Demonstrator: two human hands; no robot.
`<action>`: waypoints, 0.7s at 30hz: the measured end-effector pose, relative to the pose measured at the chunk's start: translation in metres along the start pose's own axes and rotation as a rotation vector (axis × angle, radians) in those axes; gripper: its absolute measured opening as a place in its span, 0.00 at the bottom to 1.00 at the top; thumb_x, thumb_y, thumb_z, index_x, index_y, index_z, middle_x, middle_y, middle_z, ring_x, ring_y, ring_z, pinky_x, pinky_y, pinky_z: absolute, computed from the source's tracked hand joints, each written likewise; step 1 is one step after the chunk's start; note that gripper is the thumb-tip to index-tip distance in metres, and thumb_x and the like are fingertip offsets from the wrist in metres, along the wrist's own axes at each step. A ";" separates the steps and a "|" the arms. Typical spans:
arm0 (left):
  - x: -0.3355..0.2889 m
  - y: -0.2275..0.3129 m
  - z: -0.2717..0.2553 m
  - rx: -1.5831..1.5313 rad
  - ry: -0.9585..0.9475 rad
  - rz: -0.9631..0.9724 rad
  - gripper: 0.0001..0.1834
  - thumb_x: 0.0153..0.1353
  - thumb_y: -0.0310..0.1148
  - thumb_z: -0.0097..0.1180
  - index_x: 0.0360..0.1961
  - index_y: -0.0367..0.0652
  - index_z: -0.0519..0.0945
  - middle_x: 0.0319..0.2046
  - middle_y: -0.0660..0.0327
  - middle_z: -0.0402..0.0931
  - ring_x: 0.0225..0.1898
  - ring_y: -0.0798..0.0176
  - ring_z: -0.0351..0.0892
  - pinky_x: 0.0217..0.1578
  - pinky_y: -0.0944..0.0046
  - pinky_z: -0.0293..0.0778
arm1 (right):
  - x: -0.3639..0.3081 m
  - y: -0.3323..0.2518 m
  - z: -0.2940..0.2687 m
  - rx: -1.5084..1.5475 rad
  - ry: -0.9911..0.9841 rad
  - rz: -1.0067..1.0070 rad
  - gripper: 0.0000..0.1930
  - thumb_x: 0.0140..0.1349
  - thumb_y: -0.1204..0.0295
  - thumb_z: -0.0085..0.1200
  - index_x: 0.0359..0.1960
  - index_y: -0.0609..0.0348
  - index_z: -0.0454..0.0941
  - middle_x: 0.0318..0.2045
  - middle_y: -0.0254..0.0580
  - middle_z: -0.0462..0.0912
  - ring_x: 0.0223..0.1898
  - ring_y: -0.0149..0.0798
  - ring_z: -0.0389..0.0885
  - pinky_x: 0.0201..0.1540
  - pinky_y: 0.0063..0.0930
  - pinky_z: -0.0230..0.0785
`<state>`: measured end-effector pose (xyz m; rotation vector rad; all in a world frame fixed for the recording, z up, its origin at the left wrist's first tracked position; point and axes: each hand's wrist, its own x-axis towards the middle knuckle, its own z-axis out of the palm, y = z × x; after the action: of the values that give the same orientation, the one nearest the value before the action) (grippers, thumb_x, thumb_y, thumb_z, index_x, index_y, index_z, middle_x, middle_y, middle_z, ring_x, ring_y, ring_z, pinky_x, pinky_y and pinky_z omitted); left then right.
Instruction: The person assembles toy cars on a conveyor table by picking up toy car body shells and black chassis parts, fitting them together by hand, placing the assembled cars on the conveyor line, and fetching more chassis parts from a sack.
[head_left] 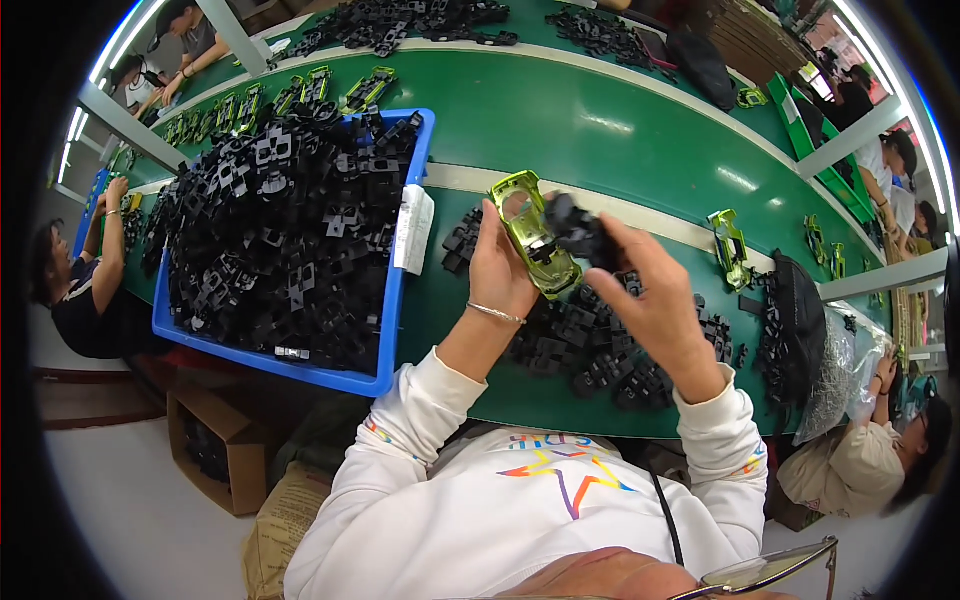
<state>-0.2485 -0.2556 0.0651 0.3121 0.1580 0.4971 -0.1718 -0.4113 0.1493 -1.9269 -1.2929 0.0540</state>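
Observation:
In my left hand [500, 275] is a yellow-green, see-through toy car body shell [555, 275], tilted with its hollow side showing. The fingers close around its left edge. My right hand [655, 300] pinches a black plastic part [577, 230] at the shell's upper right side. That part is slightly blurred, and I cannot tell whether it touches the shell. Below both hands, a loose pile of black plastic parts [590, 345] lies on the green bench.
A blue bin [392, 335] heaped with black parts stands to my left. Another green shell [730, 245] lies right of my hands, near a black bag [798, 325]. A green conveyor belt [530, 105] runs beyond the bench, carrying several shells [368, 88]. Co-workers sit on both sides.

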 end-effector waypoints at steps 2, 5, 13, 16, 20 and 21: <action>-0.001 0.000 0.000 0.021 -0.013 0.032 0.29 0.74 0.54 0.32 0.61 0.42 0.67 0.54 0.52 0.74 0.54 0.53 0.76 0.56 0.50 0.73 | 0.008 -0.009 0.014 -0.027 -0.041 -0.030 0.30 0.57 0.69 0.64 0.61 0.61 0.69 0.36 0.50 0.79 0.33 0.49 0.79 0.37 0.37 0.73; -0.004 -0.001 0.006 0.033 -0.014 0.032 0.29 0.76 0.52 0.27 0.62 0.41 0.66 0.55 0.53 0.74 0.56 0.57 0.75 0.58 0.54 0.72 | 0.010 -0.002 0.032 -0.136 -0.010 -0.076 0.31 0.56 0.67 0.65 0.61 0.61 0.69 0.32 0.49 0.77 0.30 0.49 0.78 0.33 0.38 0.72; -0.012 -0.005 0.006 0.094 -0.098 0.022 0.27 0.76 0.51 0.28 0.61 0.43 0.67 0.55 0.57 0.74 0.55 0.60 0.75 0.57 0.57 0.72 | 0.016 -0.010 0.036 -0.293 0.053 -0.070 0.28 0.56 0.65 0.65 0.55 0.67 0.73 0.29 0.47 0.76 0.27 0.45 0.78 0.28 0.33 0.72; -0.014 -0.006 0.015 0.130 0.005 0.014 0.27 0.76 0.52 0.27 0.61 0.44 0.67 0.54 0.58 0.74 0.54 0.61 0.76 0.56 0.57 0.72 | 0.014 -0.012 0.036 -0.304 0.054 -0.067 0.28 0.56 0.64 0.65 0.55 0.68 0.73 0.28 0.46 0.75 0.26 0.44 0.78 0.27 0.33 0.72; -0.016 -0.006 0.014 0.115 0.005 0.014 0.28 0.76 0.52 0.27 0.61 0.44 0.67 0.54 0.58 0.74 0.54 0.61 0.76 0.56 0.57 0.73 | 0.013 -0.013 0.035 -0.297 0.061 -0.066 0.27 0.57 0.64 0.64 0.54 0.68 0.73 0.27 0.46 0.75 0.26 0.43 0.78 0.27 0.33 0.72; -0.016 -0.007 0.013 0.114 -0.011 0.019 0.28 0.76 0.53 0.27 0.61 0.44 0.67 0.54 0.57 0.74 0.54 0.61 0.76 0.56 0.57 0.73 | 0.013 -0.014 0.033 -0.302 0.058 -0.056 0.27 0.57 0.64 0.64 0.54 0.68 0.74 0.27 0.46 0.75 0.26 0.43 0.78 0.26 0.33 0.72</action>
<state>-0.2562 -0.2726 0.0764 0.4283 0.1734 0.5066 -0.1910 -0.3796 0.1404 -2.1246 -1.3775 -0.2365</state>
